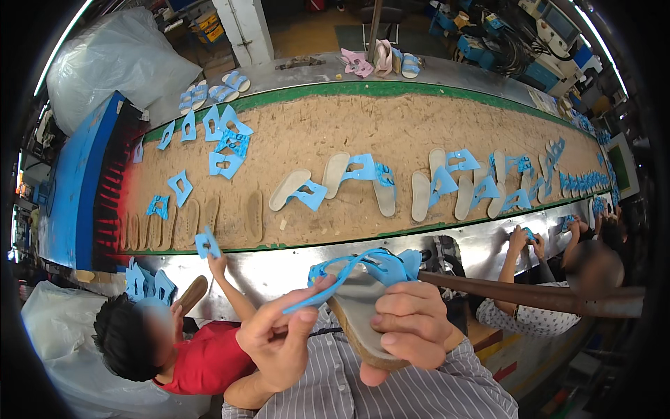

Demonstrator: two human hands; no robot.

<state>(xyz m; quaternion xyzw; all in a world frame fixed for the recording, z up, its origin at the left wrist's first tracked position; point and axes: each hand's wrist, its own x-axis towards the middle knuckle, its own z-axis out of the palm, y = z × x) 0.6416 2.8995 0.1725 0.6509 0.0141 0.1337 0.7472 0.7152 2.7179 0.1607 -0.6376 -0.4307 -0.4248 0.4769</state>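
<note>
Close to my body, my right hand (413, 321) grips a grey sandal sole (357, 312) with a cork-brown edge, its heel end tilted down toward me. A blue sandal upper (391, 267) lies over the far end of the sole. My left hand (279, 339) pinches a thin blue strap (323, 293) of that upper between thumb and fingers, drawing it out to the left. How the upper meets the sole's underside is hidden.
A conveyor belt (279, 140) beyond my hands carries several soles and blue uppers (305, 194). A blue heater box (77, 188) spans its left end. A brown metal bar (502, 288) runs rightward beside my right hand. People work at left (209, 356) and right (523, 314).
</note>
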